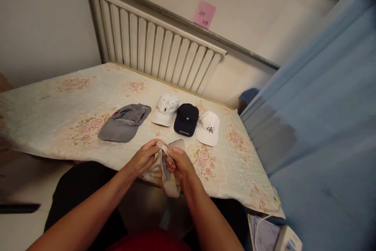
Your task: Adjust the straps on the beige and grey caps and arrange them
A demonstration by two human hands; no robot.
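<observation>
Between my hands, over the front edge of the table, is a beige cap (170,186) with its back strap towards me. My left hand (146,157) is closed, pinching the strap near its small metal buckle (160,145). My right hand (179,161) grips the same strap just to the right of the buckle. Part of the cap is hidden behind my fingers. Beyond my hands lie a grey cap (125,123) on the left, a white cap with a dark emblem (165,110), a navy cap (186,120) and a white cap with black letters (208,128).
A floral cloth (96,86) covers the table. Behind it stands a white radiator (158,45), with a pink note (205,14) on the wall above. A blue curtain (317,118) hangs along the right side. At the lower right is a white box-like object (289,239) with a cable.
</observation>
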